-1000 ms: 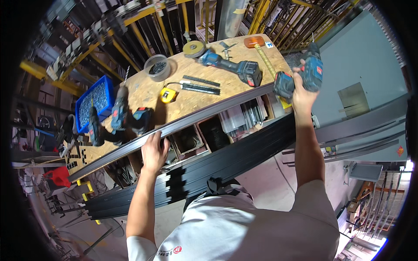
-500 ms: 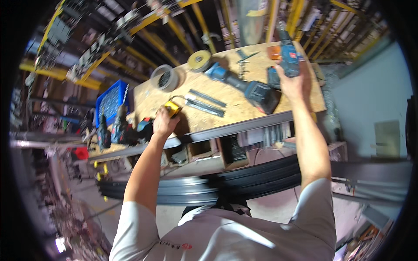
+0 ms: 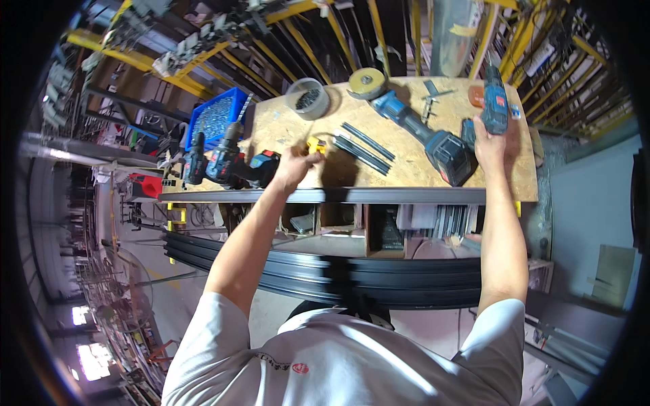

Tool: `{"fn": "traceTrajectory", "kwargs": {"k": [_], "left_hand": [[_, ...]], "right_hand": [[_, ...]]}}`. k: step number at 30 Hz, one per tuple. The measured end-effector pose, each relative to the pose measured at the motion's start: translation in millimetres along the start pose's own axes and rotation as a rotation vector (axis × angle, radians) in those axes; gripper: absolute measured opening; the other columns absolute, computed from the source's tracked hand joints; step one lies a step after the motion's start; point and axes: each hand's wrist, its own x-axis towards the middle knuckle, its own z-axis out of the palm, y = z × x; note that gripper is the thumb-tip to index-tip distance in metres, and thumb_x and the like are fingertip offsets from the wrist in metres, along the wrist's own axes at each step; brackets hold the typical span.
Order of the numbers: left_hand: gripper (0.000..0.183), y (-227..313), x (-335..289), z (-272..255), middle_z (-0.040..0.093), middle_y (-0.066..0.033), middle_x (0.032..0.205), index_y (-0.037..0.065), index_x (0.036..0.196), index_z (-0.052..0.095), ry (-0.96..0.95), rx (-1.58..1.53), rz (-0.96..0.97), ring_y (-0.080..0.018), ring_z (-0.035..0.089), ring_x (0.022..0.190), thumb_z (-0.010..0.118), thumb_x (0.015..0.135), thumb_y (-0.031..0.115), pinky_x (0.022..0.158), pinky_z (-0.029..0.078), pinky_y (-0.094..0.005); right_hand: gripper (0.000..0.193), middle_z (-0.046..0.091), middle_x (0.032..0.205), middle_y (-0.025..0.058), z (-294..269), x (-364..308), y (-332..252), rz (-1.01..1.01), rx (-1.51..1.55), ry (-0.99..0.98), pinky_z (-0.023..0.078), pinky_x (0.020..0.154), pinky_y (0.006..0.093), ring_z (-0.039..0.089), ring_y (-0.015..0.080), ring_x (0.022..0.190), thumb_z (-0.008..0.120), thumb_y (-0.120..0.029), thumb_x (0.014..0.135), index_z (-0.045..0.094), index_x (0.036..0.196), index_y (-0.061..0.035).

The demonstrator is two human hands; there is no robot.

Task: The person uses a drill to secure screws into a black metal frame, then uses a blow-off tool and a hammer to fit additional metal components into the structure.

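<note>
- Nearest, long black profiles [image 3: 420, 284] lie in a bundle in front of the person's body.
- Beyond them, a grey bar [image 3: 406, 195] runs along the near edge of the wooden counter [image 3: 274, 123].
- The left hand [image 3: 296, 168] reaches over the counter, its fingers on a yellow tape measure [image 3: 316, 145]; whether they grip it, I cannot tell.
- The right hand [image 3: 490, 147] has its fingers wrapped round a blue cordless drill [image 3: 495, 108], bit pointing away from the person, at the counter's right end.
- Left of the left hand, two more drills [image 3: 226, 159] stand close together.
- Between the hands lie dark strips [image 3: 365, 150] and a blue grinder [image 3: 420, 135].
- Farther back are a blue bin [image 3: 217, 120] of small metal pieces and a clear tub [image 3: 308, 101] holding dark ones.
- Behind the counter rise yellow racks [image 3: 308, 59].
</note>
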Motion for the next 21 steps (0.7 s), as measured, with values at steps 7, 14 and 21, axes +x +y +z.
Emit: {"fn": "traceTrajectory", "kwargs": {"k": [7, 14, 21], "left_hand": [[0.046, 14.2, -139.2, -4.2, 0.072, -0.0072, 0.11, -0.001, 0.126, 0.068, -0.332, -0.707, -0.297, -0.0195, 0.069, 0.102, 0.077, 0.092, 0.029, 0.087, 0.059, -0.0379], [0.035, 14.5, -244.4, 24.8, 0.068, -0.0029, 0.084, -0.004, 0.101, 0.076, -0.567, -0.28, -0.435, -0.0088, 0.061, 0.071, 0.074, 0.095, 0.031, 0.06, 0.051, -0.0252], [0.059, -9.6, -280.2, 11.4, 0.071, -0.0292, 0.09, -0.008, 0.101, 0.071, -0.398, 0.307, 0.136, -0.0418, 0.072, 0.085, 0.052, 0.101, 0.048, 0.08, 0.056, -0.0483]], "right_hand": [[0.048, 0.056, 0.136, 0.0181, -11.8, -124.9, -122.4, -0.044, -0.129, 0.107, 0.046, 0.107, 0.0383, 0.057, 0.0258, 0.122, 0.068, -0.011, 0.101, 0.049, 0.141, 0.0044], [0.075, 0.059, 0.117, 0.0211, 77.2, -319.6, -269.7, 0.073, -0.129, -0.646, 0.053, 0.091, 0.0421, 0.061, 0.0388, 0.106, 0.096, -0.024, 0.073, 0.056, 0.13, 0.0037], [0.047, 0.066, 0.108, 0.0077, 69.6, -387.1, -291.3, 0.543, 0.343, -0.721, 0.053, 0.089, 0.0315, 0.063, 0.0144, 0.096, 0.082, -0.017, 0.085, 0.059, 0.12, 0.0054]]}}
